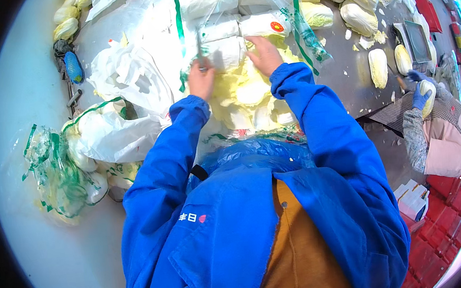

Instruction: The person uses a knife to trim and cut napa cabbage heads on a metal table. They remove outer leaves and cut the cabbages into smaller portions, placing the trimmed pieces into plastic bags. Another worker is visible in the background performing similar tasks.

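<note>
My left hand (201,80) is at the left side of an open clear plastic bag with green edges (178,17). A thin dark strip (199,44) rises from its fingers, too blurred to name. My right hand (264,54) has thumb and fingers apart at the edge of a white-wrapped bundle (224,52) and some yellow leaves. Several more white-wrapped bundles (265,23) lie in rows in the bag, some with round red stickers. Loose napa cabbage leaves (246,93) fill the bag's near end, below both hands.
Crumpled white sheets (130,74) and a filled plastic bag (60,171) lie to the left. Napa cabbages (359,17) are heaped at the back right of the metal table (340,81). At right, a co-worker's gloved hand (420,96) holds a cabbage beside a grey tray (417,41).
</note>
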The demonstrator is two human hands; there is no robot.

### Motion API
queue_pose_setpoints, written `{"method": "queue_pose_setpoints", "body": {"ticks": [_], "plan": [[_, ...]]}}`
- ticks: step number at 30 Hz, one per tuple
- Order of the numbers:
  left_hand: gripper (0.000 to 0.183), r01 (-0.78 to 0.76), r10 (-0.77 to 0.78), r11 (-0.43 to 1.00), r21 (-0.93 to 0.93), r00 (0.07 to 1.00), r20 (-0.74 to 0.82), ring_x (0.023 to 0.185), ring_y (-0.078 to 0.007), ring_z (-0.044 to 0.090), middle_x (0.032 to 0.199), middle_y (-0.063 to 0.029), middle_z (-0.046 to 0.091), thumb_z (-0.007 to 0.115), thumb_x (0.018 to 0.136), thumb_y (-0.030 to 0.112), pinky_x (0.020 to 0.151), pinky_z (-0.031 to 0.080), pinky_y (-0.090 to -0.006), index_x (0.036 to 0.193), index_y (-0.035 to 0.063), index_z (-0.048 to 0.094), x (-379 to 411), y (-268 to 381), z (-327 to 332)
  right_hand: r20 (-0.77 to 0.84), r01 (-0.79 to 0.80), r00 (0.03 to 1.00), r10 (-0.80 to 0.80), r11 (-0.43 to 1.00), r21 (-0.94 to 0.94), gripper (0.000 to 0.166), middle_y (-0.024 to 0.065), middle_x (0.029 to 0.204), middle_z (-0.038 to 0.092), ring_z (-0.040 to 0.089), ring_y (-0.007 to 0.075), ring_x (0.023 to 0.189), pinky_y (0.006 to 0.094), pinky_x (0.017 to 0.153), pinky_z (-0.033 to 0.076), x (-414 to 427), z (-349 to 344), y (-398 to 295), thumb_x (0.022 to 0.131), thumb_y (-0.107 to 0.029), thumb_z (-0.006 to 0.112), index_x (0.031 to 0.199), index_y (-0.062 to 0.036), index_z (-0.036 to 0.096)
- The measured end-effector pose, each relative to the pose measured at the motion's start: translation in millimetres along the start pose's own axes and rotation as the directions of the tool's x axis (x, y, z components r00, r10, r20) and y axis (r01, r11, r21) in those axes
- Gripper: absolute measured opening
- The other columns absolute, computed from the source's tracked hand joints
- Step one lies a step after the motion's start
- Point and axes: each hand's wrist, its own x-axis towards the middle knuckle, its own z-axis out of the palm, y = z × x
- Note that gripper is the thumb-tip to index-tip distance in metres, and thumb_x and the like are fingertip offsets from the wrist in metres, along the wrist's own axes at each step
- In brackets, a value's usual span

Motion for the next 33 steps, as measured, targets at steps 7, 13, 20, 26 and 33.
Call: {"method": "queue_pose_setpoints", "body": {"ticks": [7, 13, 20, 26, 33], "plan": [[0.046, 0.109, -0.107, 0.994, -0.028, 0.993, 0.047, 0.084, -0.0258, 0.065, 0.096, -0.0191, 0.067, 0.061, 0.08, 0.01, 0.077, 0.051, -0.0347, 0.122, -0.0049, 0.055, 26, 2, -42, 0.345, 0.132, 0.938, 0.048, 0.868, -0.479, 0.09, 0.0204, 0.149, 0.028, 0.039, 0.0408, 0.128, 0.0476, 0.104, 0.039, 15, 21, -27, 0.071, -0.027, 0.079, 0.146, -0.0141, 0.032], [0.065, 0.225, -0.195, 0.936, -0.27, 0.972, 0.133, 0.12, -0.0277, 0.053, 0.129, -0.0181, 0.056, 0.057, 0.079, 0.003, 0.101, 0.041, -0.0342, 0.141, -0.0053, 0.038, 13, 16, -39, 0.174, 0.166, 0.976, -0.134, 0.969, -0.184, 0.087, 0.0188, 0.113, 0.053, 0.047, 0.0379, 0.108, 0.045, 0.096, 0.04, 11, -5, -48, 0.064, -0.019, 0.081, 0.142, -0.0134, 0.04], [0.061, 0.019, 0.18, 0.815, -0.579, 0.941, 0.285, 0.121, -0.0242, 0.051, 0.134, -0.0162, 0.051, 0.057, 0.083, 0.004, 0.1, 0.041, -0.0339, 0.141, 0.0008, 0.041, -12, 153, -87, -0.047, -0.002, 0.999, 0.01, 0.987, 0.158, 0.068, 0.0139, 0.118, 0.057, 0.056, 0.0267, 0.105, 0.0364, 0.091, 0.045, -44, -91, -69, 0.074, -0.029, 0.078, 0.132, -0.0053, 0.051], [0.045, 0.134, -0.03, 0.98, -0.144, 0.826, 0.563, 0.116, -0.021, 0.054, 0.127, -0.0111, 0.058, 0.062, 0.088, 0.013, 0.101, 0.04, -0.0326, 0.131, 0.0025, 0.054, -34, 100, -25, 0.446, -0.844, 0.535, 0.718, 0.424, 0.329, 0.049, 0.0142, 0.111, 0.065, 0.063, 0.0242, 0.097, 0.0341, 0.084, 0.049, -106, -52, -24, 0.098, -0.042, 0.047, 0.128, -0.0043, 0.054], [0.034, 0.211, -0.091, 0.928, -0.309, 0.928, 0.36, 0.097, -0.0158, 0.059, 0.111, -0.0089, 0.062, 0.061, 0.087, 0.006, 0.09, 0.048, -0.0298, 0.121, 0.001, 0.059, -46, 53, -14, 0.079, -0.497, 0.867, 0.493, 0.835, 0.237, 0.055, 0.0218, 0.115, 0.061, 0.059, 0.0317, 0.108, 0.0376, 0.094, 0.044, -130, -49, -51, 0.094, -0.043, 0.053, 0.129, -0.001, 0.05]]}}
